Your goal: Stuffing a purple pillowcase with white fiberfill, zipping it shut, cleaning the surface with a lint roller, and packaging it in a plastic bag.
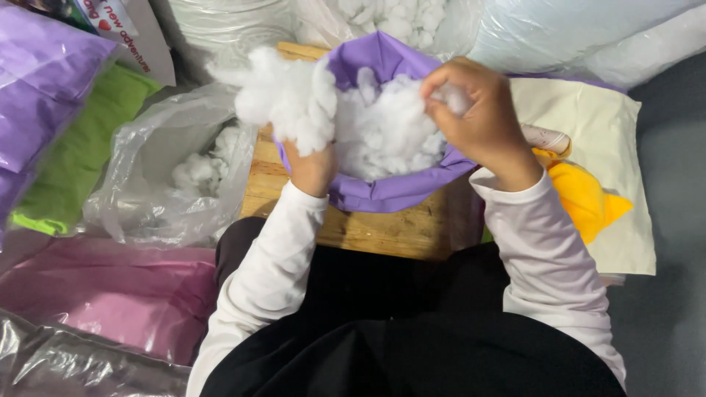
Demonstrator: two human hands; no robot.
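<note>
Head view. Left hand (312, 167): closed on a large clump of white stuffing (288, 99), held at the near rim of the purple fabric cover (390, 192). Right hand (478, 117): fingers pinched on a small tuft of stuffing inside the cover's open mouth. Cover: between both hands, on a wooden board (397, 229). Left of left hand: clear plastic bag (158, 176) holding more stuffing. Right of right hand: yellow fabric piece (585, 198).

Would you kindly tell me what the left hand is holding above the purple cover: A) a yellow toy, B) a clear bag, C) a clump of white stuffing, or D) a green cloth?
C: the left hand lifts a clump of white stuffing at the edge of the purple cover.
</note>
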